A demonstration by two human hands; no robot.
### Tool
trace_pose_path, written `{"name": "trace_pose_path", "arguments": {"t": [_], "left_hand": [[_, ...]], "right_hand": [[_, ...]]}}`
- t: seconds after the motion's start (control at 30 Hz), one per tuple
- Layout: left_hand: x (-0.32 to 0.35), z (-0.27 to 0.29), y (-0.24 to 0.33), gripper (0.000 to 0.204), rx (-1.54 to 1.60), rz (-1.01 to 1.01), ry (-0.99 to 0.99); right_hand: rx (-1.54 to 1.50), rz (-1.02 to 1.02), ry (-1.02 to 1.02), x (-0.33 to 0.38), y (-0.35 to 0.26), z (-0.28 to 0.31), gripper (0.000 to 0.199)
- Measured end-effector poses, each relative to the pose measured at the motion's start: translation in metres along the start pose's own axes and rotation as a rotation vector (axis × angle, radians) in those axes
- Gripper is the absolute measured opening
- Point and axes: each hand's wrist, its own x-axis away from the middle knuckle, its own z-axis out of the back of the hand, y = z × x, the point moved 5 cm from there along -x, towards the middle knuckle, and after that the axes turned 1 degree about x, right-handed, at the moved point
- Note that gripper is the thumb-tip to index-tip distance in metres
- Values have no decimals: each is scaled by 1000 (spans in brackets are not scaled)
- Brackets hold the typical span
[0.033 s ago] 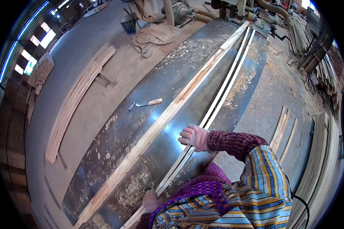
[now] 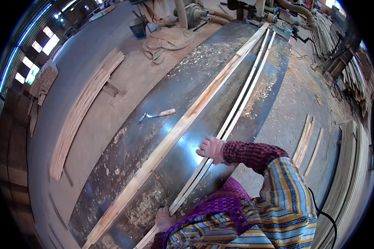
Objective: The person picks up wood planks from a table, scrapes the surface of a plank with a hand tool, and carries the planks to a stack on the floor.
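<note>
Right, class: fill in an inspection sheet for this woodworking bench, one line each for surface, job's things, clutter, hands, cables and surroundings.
Surface: long metal table, worn, strewn with sawdust and shavings.
Job's things: thin wooden strips lying lengthwise beside a wider wooden fence board.
Clutter: wooden-handled hand tool on the table.
Hands: left hand grips the strips' near end; right hand, gloved, rests on them, fingers spread.
Cables: black cable by the right sleeve.
Surroundings: board stack on the floor at left; loose slats and timber stacks at right; machinery at the far end.
</note>
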Motion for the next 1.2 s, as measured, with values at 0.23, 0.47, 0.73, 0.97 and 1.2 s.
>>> {"name": "trace_pose_path", "arguments": {"t": [0.23, 0.47, 0.73, 0.97, 1.2], "left_hand": [[0, 3, -62, 62, 75, -211, 279], [-12, 13, 16, 51, 178, -167, 312], [-6, 29, 7, 55, -17, -95, 259], [1, 8, 13, 53, 84, -30, 127], [1, 25, 13, 53, 105, -59, 190]], "right_hand": [[-81, 40, -142, -15, -28, -3, 34], [-86, 15, -222, -36, 23, 42, 56], [138, 334, -3, -201, -75, 4, 36], [170, 278, -210, -101, 12, -1, 32], [292, 16, -408, -34, 143, 46, 67]]}}
